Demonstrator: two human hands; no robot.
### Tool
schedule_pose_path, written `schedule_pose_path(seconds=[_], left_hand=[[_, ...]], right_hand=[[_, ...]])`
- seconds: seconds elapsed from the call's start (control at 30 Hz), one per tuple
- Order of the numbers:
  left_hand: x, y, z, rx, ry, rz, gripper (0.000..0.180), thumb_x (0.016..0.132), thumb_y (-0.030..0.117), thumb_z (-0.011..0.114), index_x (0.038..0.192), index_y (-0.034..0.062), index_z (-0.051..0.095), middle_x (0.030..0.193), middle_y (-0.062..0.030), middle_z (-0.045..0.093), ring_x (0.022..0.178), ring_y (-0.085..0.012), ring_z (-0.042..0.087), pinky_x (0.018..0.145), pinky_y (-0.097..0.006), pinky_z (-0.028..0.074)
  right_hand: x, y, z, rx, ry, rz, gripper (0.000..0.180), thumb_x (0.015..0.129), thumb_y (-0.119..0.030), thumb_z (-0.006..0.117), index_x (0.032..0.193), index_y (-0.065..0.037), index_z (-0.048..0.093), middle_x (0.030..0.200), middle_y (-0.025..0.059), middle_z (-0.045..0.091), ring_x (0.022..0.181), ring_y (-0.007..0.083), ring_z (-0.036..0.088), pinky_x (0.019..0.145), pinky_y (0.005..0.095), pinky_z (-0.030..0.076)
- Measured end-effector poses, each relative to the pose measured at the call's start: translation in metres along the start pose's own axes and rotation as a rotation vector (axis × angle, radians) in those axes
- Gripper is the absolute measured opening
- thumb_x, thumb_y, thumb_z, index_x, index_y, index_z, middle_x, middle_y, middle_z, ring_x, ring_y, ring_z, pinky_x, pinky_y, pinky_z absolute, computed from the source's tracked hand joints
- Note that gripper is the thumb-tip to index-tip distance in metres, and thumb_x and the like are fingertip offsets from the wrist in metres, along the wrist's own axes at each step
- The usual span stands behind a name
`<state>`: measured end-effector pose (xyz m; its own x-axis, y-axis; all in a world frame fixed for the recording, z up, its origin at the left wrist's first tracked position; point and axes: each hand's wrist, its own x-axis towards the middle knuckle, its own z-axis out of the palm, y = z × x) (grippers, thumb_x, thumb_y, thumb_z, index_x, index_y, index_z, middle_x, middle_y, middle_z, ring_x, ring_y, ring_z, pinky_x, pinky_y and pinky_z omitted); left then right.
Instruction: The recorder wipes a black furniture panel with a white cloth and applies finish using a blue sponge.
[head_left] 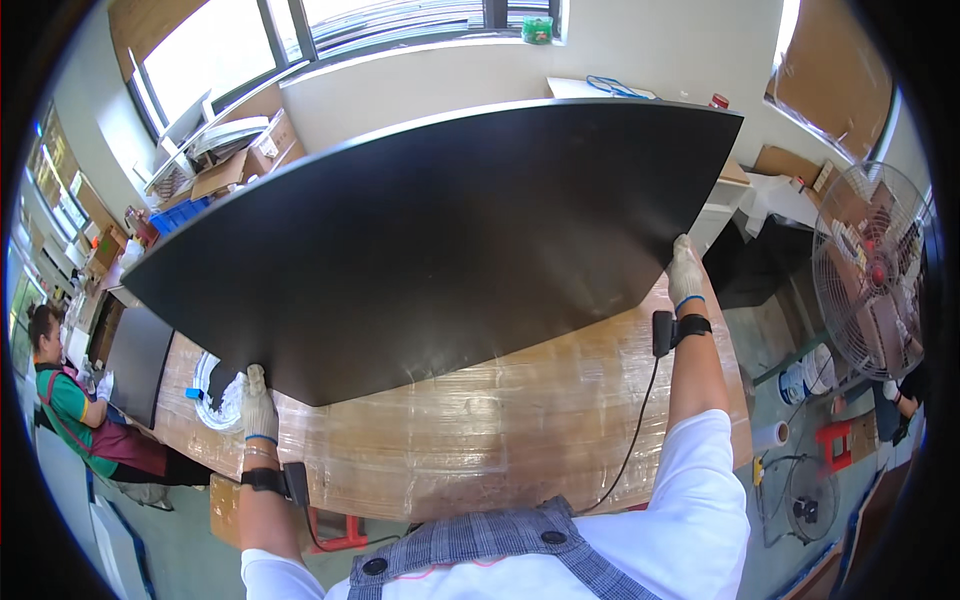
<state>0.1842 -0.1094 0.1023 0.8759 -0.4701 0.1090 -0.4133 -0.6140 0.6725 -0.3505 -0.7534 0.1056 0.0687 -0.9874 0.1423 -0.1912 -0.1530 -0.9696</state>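
A large flat black panel stands tilted up over the table, its lower edge at the wrapped tabletop. My left hand, in a white knit glove, is closed on the panel's left edge near the lower corner. On the right edge, my right hand, gloved alike, grips it lower down. The fingers behind the panel are hidden. Beside my left hand lies a round white item with a blue piece on it; its kind I cannot make out. Each wrist wears a black strap with a cabled box.
At the left a person in a green top and apron works at another dark panel. Cardboard boxes stand at the back left. A caged fan is on the right, near a white bucket and a red stool.
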Motion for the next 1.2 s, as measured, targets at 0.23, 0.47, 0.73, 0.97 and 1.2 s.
schedule_pose_path(seconds=[0.23,0.47,0.73,0.97,1.2], left_hand=[[-0.018,0.01,-0.022,-0.461,0.174,-0.206,0.05,0.102,0.034,0.05,0.136,-0.0024,0.05,0.138,-0.0104,0.053,0.125,-0.0179,0.051,0.103,-0.028,0.041],[-0.075,0.02,0.004,-0.34,-0.048,-0.443,0.052,0.095,0.04,0.06,0.121,-0.0052,0.062,0.116,-0.0096,0.066,0.106,-0.0171,0.058,0.097,-0.03,0.041],[-0.106,-0.027,0.034,-0.254,-0.142,-0.529,0.051,0.091,0.042,0.064,0.116,-0.0024,0.067,0.111,-0.0095,0.069,0.102,-0.0172,0.059,0.093,-0.03,0.044],[-0.112,-0.021,0.041,-0.067,-0.181,-0.554,0.06,0.088,0.054,0.062,0.109,-0.0023,0.068,0.105,-0.0147,0.069,0.101,-0.0232,0.061,0.09,-0.034,0.044],[-0.106,-0.035,0.028,0.175,-0.355,-0.496,0.074,0.087,0.069,0.047,0.104,-0.0009,0.066,0.109,-0.0284,0.064,0.108,-0.0449,0.058,0.095,-0.048,0.042]], right_hand=[[-0.111,-0.053,-0.044,-0.027,0.102,0.254,0.067,0.094,-0.054,0.057,0.131,0.002,0.056,0.125,0.0118,0.061,0.113,0.0221,0.056,0.096,0.0323,0.044],[-0.201,0.008,-0.083,-0.277,0.102,0.528,0.073,0.089,-0.055,0.063,0.131,0.004,0.055,0.136,0.0154,0.054,0.126,0.0242,0.048,0.102,0.0352,0.039],[-0.249,0.051,-0.106,-0.424,0.064,0.726,0.076,0.088,-0.055,0.063,0.136,0.002,0.051,0.142,0.0174,0.049,0.132,0.0309,0.043,0.107,0.045,0.034],[-0.244,0.071,-0.126,-0.727,-0.166,0.738,0.069,0.09,-0.056,0.058,0.129,0.002,0.058,0.141,0.0184,0.05,0.126,0.0343,0.049,0.101,0.046,0.041],[-0.226,-0.069,-0.011,-1.515,-0.331,-0.089,0.044,0.091,-0.042,0.058,0.115,-0.006,0.066,0.109,0.0201,0.065,0.105,0.0354,0.061,0.094,0.0437,0.047]])
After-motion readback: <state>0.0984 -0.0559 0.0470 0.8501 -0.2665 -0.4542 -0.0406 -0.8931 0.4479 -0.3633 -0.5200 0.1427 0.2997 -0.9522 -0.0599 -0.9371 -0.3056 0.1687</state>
